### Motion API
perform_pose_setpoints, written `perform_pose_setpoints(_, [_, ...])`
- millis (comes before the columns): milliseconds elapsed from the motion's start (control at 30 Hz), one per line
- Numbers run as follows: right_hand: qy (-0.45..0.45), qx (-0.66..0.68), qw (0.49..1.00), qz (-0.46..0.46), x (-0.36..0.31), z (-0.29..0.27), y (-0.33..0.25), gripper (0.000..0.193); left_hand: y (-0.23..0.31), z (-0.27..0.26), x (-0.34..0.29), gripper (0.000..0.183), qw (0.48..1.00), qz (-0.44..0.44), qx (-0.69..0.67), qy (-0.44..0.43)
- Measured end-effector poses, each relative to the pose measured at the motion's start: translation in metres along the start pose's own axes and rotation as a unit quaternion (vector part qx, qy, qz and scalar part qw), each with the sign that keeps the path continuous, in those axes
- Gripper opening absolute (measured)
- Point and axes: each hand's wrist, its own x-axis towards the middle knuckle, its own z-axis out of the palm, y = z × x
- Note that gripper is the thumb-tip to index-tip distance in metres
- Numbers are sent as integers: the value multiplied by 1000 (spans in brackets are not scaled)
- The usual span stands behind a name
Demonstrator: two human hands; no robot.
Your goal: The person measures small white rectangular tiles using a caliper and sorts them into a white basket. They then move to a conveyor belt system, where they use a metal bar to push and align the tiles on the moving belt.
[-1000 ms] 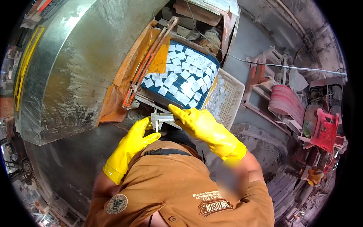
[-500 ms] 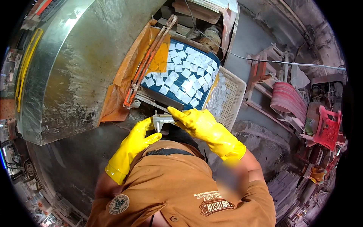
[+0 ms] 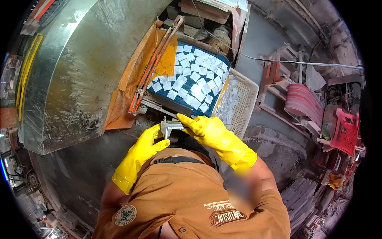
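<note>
A person in yellow rubber gloves holds a metal caliper [image 3: 173,125] just on the near side of a blue belt [image 3: 188,83] strewn with square white tiles [image 3: 186,71]. The right hand [image 3: 205,130] grips the caliper's body; the left hand [image 3: 144,148] curves thumb and fingers around its jaw end, its exact grip unclear. Right of the belt sits a cream plastic crate [image 3: 249,102] of pale pieces; left of it hangs an orange sheet [image 3: 116,109].

We see glossy, rubbery gloves [image 3: 209,130], smooth mtl caliper [image 3: 172,125], matt cloth shirt [image 3: 169,181]; left, scuffed mtl housing [image 3: 87,83]; right, plas. basket [image 3: 247,105].
</note>
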Motion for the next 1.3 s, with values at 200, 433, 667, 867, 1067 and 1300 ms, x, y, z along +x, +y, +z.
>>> perform_pose_setpoints(200, [-4,14,1000,5,-1,4,3,51,1,1,0,62,1000,-7,-11,3])
perform_pose_setpoints(433, [-7,26,1000,5,0,4,3,51,-2,1,2,61,999,-5,-32,-1])
perform_pose_setpoints(667, [11,25,1000,6,-3,10,9,50,-1,1,4,57,999,-26,-41,-3])
perform_pose_setpoints(867, [26,39,999,10,-6,18,12,49,-11,-1,8,56,997,-49,-60,2])
perform_pose_setpoints(1067, [17,55,998,17,-7,22,15,48,-14,1,8,55,996,-54,-72,6])
perform_pose_setpoints(1300, [11,67,997,23,-8,26,16,47,-26,-1,9,53,996,-55,-76,-2])
